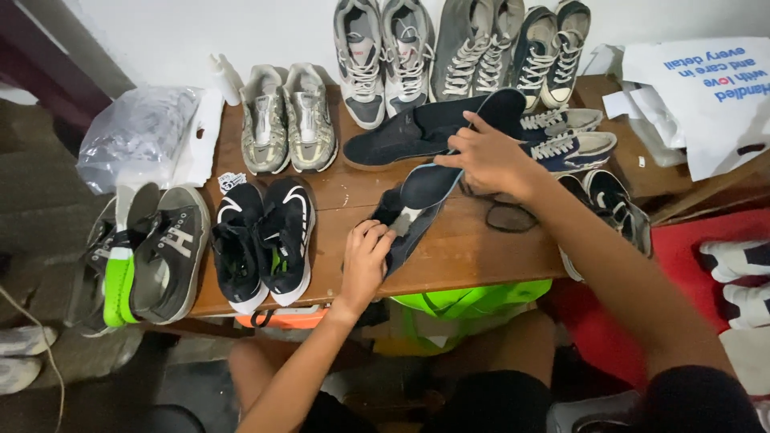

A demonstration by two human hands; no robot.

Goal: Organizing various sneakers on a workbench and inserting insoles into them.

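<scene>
Both hands on one dark insole at the front edge of the worktop (pixel 481 248).

My left hand (pixel 365 261) pinches the heel end of the insole (pixel 421 196), fingers closed on it; my right hand (pixel 489 156) grips the toe end, fingers wrapped round it, so it stays stretched flat between them. Holding both ends probably keeps it from curling. It hangs just over the wood, beside a dark suede shoe (pixel 401 136). Black sneakers (pixel 261 240) sit left, paired toe-out; grey pair (pixel 285 116) behind. More pairs stand against the wall. Plastic bag (pixel 140 132) far left.
</scene>
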